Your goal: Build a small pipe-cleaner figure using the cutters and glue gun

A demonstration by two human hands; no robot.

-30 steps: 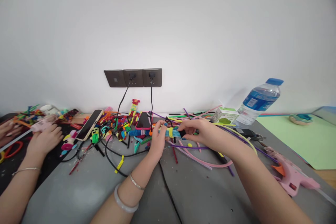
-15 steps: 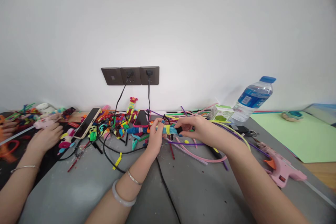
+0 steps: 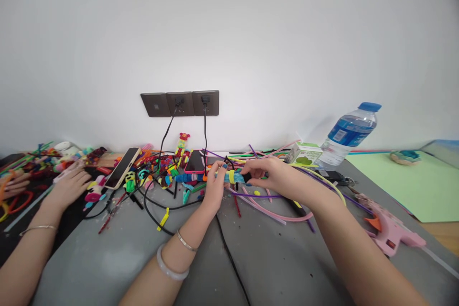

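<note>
My left hand (image 3: 214, 186) is closed around a light-blue fuzzy pipe-cleaner piece (image 3: 239, 178) with a yellow band (image 3: 231, 177). At its right end, the fingertips of my right hand (image 3: 268, 172) pinch a black tuft (image 3: 247, 176). Left of my left hand, in line with the piece, lies a dark-blue wound length (image 3: 184, 178); whether the two are joined is hidden by my fingers. Just behind my left hand is a phone with a pink edge (image 3: 194, 162). Pink pipe cleaners (image 3: 276, 216) curve below my right hand.
At right lie a pink glue gun (image 3: 394, 234), a tilted water bottle (image 3: 349, 134), a small box (image 3: 304, 154) and green paper (image 3: 380, 186). Left are another phone (image 3: 124, 167), colourful pipe-cleaner figures (image 3: 129, 181), black cables (image 3: 229, 248) and another person's hand (image 3: 71, 186) near orange scissors (image 3: 19, 203).
My hands keep nearly the same hold on the blue piece. The view shifts slightly, so things appear a little further right. At left, the other person's hands and glue stick have moved.
</note>
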